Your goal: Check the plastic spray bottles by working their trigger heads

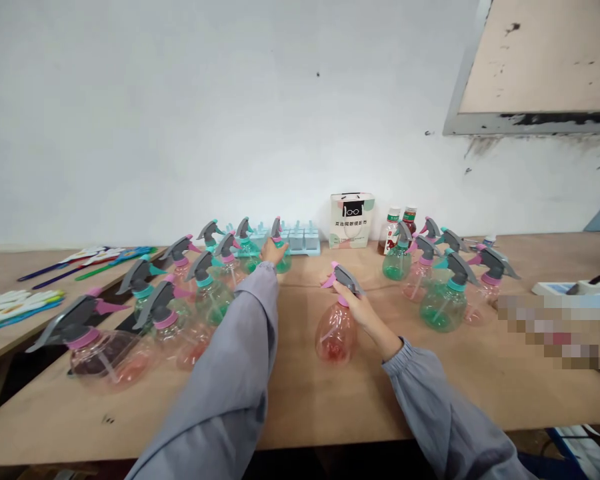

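Note:
My right hand (359, 305) is closed round the neck of a clear red spray bottle (336, 335), which has a grey head and pink trigger. The bottle stands upright at mid-table with a little red inside. At the back, my left hand (274, 252) grips the neck of a green spray bottle (283, 264) with a grey and pink head; some fingers are hidden. Several more red and green spray bottles stand left of my left arm, among them a large red one (135, 363). Another group, with a green bottle (443, 310) in front, is on the right.
A light-blue ice-pop mould (305, 241) stands by the wall, beside a paper bag (351, 223) and two labelled bottles (391, 230). A white power strip (580, 293) is at right. Long-handled colourful things (95, 257) lie on the left table.

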The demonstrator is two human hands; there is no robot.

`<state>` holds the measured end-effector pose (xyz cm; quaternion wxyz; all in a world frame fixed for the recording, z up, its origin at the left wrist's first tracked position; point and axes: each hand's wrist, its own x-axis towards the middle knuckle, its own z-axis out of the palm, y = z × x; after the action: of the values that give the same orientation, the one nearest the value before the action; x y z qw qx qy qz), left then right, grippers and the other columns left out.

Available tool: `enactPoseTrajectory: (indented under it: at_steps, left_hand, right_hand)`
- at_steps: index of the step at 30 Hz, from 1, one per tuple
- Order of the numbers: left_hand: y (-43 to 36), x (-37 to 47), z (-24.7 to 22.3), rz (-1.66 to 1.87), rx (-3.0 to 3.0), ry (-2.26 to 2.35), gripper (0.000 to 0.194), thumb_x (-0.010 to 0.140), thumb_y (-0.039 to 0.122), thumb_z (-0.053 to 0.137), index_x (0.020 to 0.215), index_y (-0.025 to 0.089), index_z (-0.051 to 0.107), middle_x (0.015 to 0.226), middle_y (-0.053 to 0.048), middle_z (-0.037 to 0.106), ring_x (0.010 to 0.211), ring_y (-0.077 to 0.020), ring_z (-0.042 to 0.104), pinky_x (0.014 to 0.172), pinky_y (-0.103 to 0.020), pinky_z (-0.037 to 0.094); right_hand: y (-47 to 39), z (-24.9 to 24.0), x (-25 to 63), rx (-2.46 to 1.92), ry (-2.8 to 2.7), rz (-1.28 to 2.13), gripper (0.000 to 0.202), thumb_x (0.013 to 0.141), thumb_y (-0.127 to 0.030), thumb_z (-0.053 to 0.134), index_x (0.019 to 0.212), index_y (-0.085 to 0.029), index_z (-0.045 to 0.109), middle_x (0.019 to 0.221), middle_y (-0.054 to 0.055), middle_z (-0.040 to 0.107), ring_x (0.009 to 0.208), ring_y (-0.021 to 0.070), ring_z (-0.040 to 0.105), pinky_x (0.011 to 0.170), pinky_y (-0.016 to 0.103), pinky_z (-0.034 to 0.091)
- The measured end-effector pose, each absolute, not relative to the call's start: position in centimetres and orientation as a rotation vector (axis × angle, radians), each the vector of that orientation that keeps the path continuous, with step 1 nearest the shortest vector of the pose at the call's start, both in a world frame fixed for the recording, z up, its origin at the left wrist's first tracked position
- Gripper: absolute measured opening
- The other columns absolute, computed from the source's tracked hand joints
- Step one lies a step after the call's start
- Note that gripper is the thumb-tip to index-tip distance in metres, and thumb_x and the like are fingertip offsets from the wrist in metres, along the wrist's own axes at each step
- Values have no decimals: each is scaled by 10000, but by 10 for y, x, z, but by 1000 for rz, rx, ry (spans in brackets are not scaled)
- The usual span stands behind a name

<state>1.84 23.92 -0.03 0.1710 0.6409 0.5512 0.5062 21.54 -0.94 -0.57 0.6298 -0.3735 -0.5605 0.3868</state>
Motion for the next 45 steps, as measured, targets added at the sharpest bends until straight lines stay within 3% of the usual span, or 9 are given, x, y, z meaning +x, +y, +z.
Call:
enactPoseTrajectory:
  at_steps: [5,10,15,19,25,33,39,45]
  left_hand:
    - [212,17,-15,1456,1818,1562,283,790,282,680,944,208,454,1053,-90,556,1126,-236,533,1047,-435,399]
    - [154,-5,-34,1527,1951,1404,214,751,270,686,878,223,519,938,-51,546,1005,-223,548,992,-401,447]
    - [95,-26,-46,1497,2049,1301,171,750,301,670,827,215,544,840,-29,573,886,-211,571,905,-392,497]
    - [66,-24,-52,1612,2013,1275,249,748,290,673,968,219,579,944,-42,619,966,-230,604,938,-407,500]
    - [57,-16,-53,1673,1983,1258,328,735,241,671,1051,228,584,1041,-60,642,1046,-245,621,982,-424,494]
    - [53,-20,-62,1703,1950,1249,437,782,385,732,1174,249,596,1093,-85,664,1127,-288,633,1037,-479,483]
    - [51,-21,-61,1628,1908,1285,641,739,479,777,1298,252,560,1145,-84,687,1130,-292,652,1028,-478,494]
    - [50,-22,-59,1598,1899,1273,616,742,472,776,1276,237,577,1130,-82,696,1091,-278,666,1001,-450,506]
  right_hand:
    - [-10,0,216,-792,-1211,1067,404,691,-518,751,999,-258,733,957,57,778,988,269,712,933,440,527]
    - [-9,19,213,-807,-1206,1212,376,601,-358,734,956,-237,739,847,48,777,900,258,722,814,374,547]
    - [-8,43,205,-736,-1226,1281,352,555,-282,666,899,-235,728,878,48,778,920,267,715,747,354,556]
    - [-2,52,199,-680,-1187,1276,278,543,-245,616,810,-232,689,825,36,754,877,253,702,719,346,551]
    - [10,50,192,-635,-1064,1281,122,446,-201,553,564,-220,570,532,-18,592,549,144,560,537,268,458]
    - [3,53,187,-627,-1236,1325,178,482,-216,571,658,-231,596,744,41,717,810,242,671,632,324,516]
    - [2,47,181,-636,-1209,1331,143,458,-212,553,600,-216,567,710,45,714,735,217,660,501,263,428]
    - [6,47,182,-680,-1220,1354,163,491,-213,600,653,-217,580,711,31,715,760,208,666,527,254,441]
